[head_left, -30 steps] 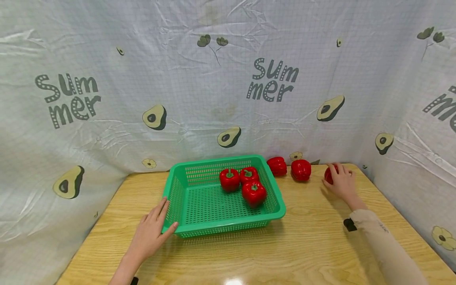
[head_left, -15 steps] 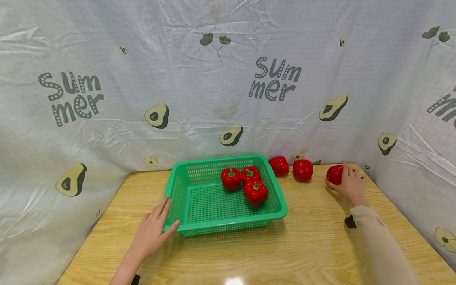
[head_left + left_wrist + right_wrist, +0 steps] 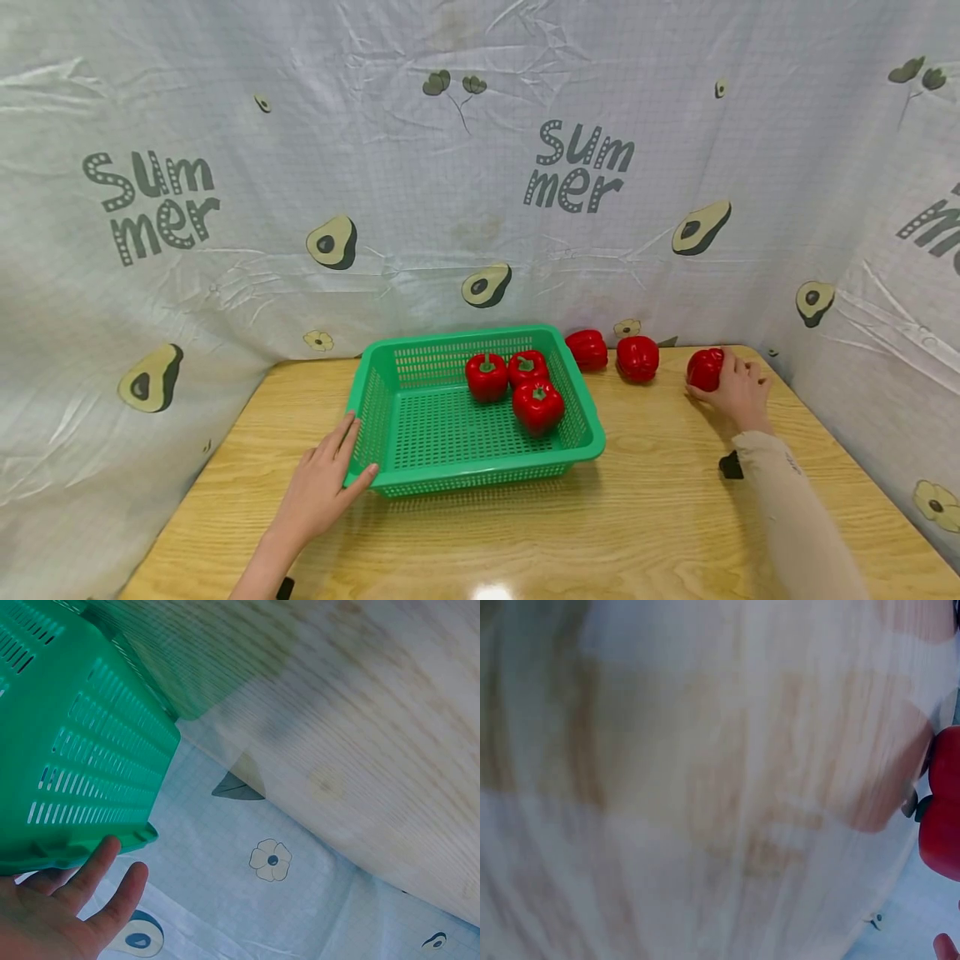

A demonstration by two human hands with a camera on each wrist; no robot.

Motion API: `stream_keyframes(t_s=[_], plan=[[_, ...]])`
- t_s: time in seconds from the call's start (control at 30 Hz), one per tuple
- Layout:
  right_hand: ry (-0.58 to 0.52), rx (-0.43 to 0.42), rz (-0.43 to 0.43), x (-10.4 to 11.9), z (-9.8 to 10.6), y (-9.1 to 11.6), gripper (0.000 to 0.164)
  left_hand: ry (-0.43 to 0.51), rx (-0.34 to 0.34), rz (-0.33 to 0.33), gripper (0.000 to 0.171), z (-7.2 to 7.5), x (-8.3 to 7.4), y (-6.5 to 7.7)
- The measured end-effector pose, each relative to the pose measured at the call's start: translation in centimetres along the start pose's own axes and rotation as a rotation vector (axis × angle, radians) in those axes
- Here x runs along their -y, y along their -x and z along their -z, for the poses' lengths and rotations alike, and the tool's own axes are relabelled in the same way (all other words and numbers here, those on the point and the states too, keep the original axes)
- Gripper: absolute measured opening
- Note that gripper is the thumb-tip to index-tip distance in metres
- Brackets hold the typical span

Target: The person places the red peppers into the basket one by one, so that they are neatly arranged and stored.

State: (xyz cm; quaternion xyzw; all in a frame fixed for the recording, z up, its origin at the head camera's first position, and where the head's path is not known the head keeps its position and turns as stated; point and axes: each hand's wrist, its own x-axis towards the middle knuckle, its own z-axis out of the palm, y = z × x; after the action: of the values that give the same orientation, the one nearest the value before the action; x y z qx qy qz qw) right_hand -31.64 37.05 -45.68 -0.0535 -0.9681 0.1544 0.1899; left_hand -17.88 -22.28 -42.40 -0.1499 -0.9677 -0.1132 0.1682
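Note:
My left hand (image 3: 318, 487) rests with extended fingers at the near left corner of a green plastic basket (image 3: 480, 481). In the left wrist view its fingertips lie along the rim of the basket (image 3: 112, 750). At the table's far right, my right hand (image 3: 741, 392) holds a red bell pepper (image 3: 703, 369) from its right side, thumb in front and fingers behind. The right wrist view shows part of that bell pepper (image 3: 943, 802) at its right edge, a green stem, and a fingertip below. Most of the right hand is out of that view.
Inside the basket, three red bell peppers (image 3: 537, 407) stand grouped at the right. Two more, a nearer-lying bell pepper (image 3: 637, 359) and another bell pepper (image 3: 587, 350), lie right of the basket. A printed curtain (image 3: 420, 208) hangs behind the wooden table (image 3: 637, 517).
My right hand has shifted from over the bell pepper round to its right side, so more of the pepper shows. My left hand stays at the basket corner.

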Motion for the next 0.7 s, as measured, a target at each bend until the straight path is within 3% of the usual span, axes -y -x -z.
stream_keyframes(t_s=[0.33,0.7], plan=[[-0.048,-0.021,-0.017,-0.05,-0.16,0.39,0.087,-0.001,-0.007,-0.006,0.066,0.02,-0.06,0.0],[-0.043,-0.017,0.097,-0.72,-0.13,0.52,0.085,0.003,-0.001,-0.002,0.067,0.13,-0.1,0.02]])
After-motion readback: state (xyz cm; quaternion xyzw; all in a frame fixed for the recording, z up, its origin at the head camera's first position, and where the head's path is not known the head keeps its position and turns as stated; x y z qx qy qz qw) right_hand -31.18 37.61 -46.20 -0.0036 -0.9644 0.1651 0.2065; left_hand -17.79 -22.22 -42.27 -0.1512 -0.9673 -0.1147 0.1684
